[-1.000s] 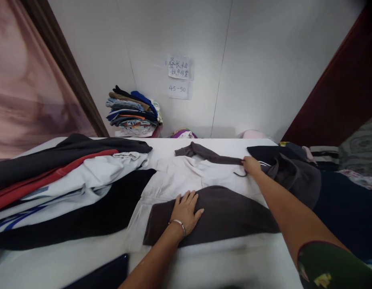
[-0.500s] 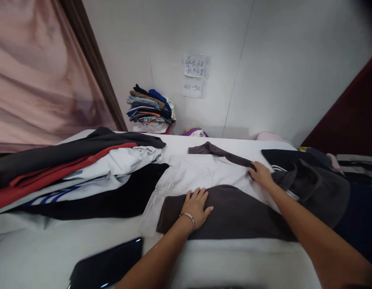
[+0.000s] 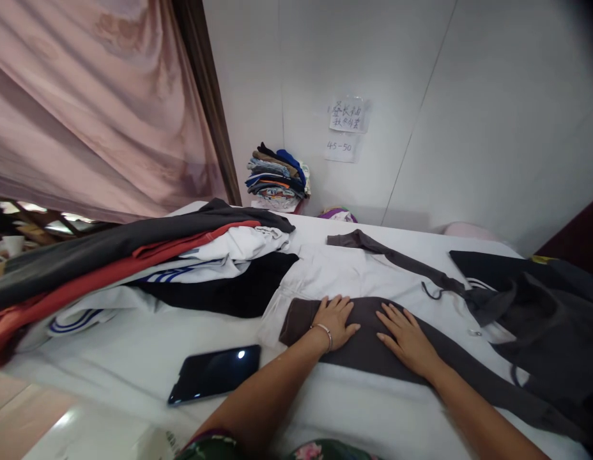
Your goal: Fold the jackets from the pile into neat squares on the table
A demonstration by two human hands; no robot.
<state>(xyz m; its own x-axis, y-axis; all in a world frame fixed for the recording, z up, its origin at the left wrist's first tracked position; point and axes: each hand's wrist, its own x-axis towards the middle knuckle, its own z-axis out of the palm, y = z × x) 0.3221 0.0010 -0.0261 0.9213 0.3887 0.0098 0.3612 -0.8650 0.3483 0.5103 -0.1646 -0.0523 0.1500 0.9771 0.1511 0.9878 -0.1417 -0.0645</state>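
Note:
A garment lies spread on the table, its white body point(image 3: 342, 271) between two dark grey-brown sleeves. Its near sleeve point(image 3: 363, 332) runs from a cuff at the left toward the lower right. My left hand point(image 3: 333, 321) rests flat on this sleeve near the cuff, fingers stretched. Beside it, my right hand point(image 3: 408, 340) also lies flat and open on the same sleeve. The far sleeve point(image 3: 406, 259) stretches out bent, touched by neither hand. At the right, the dark hood point(image 3: 531, 313) is bunched up, with a dark drawstring point(image 3: 431, 291) on the white cloth.
Left of the garment lies a heap of clothes, including a red one point(image 3: 200, 246) and a black one point(image 3: 229, 287). A phone point(image 3: 215, 374) lies near my left forearm. A folded clothes stack point(image 3: 277, 179) stands behind the table. Dark folded clothing point(image 3: 488, 268) sits at the right.
My right hand has let go of the far sleeve and come down flat onto the near sleeve. My left hand stays on the near sleeve. The view has turned left.

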